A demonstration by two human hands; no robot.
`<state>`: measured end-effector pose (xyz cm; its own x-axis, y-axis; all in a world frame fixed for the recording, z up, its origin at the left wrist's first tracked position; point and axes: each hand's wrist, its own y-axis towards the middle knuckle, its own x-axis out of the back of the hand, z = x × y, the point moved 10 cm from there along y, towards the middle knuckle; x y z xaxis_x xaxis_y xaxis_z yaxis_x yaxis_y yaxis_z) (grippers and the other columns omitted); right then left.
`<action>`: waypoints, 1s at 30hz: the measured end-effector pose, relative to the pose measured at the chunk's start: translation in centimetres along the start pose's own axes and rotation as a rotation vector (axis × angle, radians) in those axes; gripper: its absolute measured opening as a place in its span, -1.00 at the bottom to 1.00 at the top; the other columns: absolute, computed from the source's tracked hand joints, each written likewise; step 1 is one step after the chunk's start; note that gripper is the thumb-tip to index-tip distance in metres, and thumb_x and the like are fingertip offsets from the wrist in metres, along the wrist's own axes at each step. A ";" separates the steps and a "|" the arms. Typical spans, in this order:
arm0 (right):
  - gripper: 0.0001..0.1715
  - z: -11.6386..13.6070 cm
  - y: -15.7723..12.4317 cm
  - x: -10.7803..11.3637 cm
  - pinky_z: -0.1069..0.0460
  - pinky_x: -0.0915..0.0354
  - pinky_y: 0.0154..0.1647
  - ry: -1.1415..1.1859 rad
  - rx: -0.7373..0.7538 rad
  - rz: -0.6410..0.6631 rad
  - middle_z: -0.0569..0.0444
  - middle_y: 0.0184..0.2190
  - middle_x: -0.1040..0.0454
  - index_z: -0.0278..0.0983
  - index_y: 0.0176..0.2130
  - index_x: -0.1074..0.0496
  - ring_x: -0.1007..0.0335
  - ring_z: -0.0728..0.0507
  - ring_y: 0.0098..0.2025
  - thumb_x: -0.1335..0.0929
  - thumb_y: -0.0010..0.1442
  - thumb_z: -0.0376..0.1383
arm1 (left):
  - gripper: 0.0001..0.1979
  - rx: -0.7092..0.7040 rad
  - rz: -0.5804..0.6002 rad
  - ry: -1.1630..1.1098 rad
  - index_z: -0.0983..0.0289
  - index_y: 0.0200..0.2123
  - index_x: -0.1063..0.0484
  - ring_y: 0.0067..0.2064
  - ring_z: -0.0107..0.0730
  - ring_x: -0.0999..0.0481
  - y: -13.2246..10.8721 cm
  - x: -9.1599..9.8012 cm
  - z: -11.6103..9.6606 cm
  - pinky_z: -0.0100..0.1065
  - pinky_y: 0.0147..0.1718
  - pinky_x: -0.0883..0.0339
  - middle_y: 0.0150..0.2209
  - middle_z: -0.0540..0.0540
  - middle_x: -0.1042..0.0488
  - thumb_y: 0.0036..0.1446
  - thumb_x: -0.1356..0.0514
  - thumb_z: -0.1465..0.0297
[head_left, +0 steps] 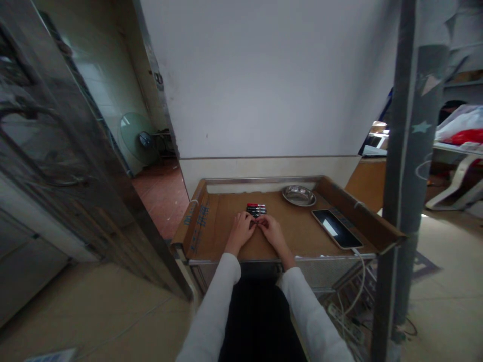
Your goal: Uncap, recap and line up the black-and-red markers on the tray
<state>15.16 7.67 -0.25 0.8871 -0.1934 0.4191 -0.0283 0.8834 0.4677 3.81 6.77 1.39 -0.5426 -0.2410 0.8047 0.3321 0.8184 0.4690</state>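
Note:
Near the middle of the cardboard-lined table (219, 241), my left hand (242, 230) and my right hand (270, 231) come together with their fingertips almost touching. Both are closed in a pinch, around what looks like a small dark piece mostly hidden by the fingers. Just beyond the fingertips lies a row of several short marker-like sticks (256, 208), side by side and pointing left to right. The farthest one is red; the others are black with pale parts. My fingers partly cover the nearest of them.
A round shiny metal dish (299, 196) sits at the back right of the table. In front of it lies a phone (337, 229) with a white cable (363, 281) hanging over the front edge. Cardboard sides (358, 213) rise around the table, and a grey post (405, 201) stands at the right.

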 end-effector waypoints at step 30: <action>-0.51 -3.2 -0.2 3.6 -0.16 -0.03 0.13 -0.814 -0.101 -0.074 -0.29 0.12 -0.27 -0.43 0.06 -0.29 -0.15 -0.28 0.17 -0.12 0.17 -0.43 | -0.65 0.437 -0.214 0.254 0.48 -0.03 -0.29 0.12 -0.04 -0.30 -0.2 1.7 4.6 -0.07 0.06 -0.16 0.06 0.46 -0.32 0.12 0.05 0.53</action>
<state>19.83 8.17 -1.35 0.2722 -0.4670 0.8413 0.0926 0.8830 0.4601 -0.75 8.60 0.97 -0.3418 -0.4995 0.7960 -0.1462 0.8650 0.4800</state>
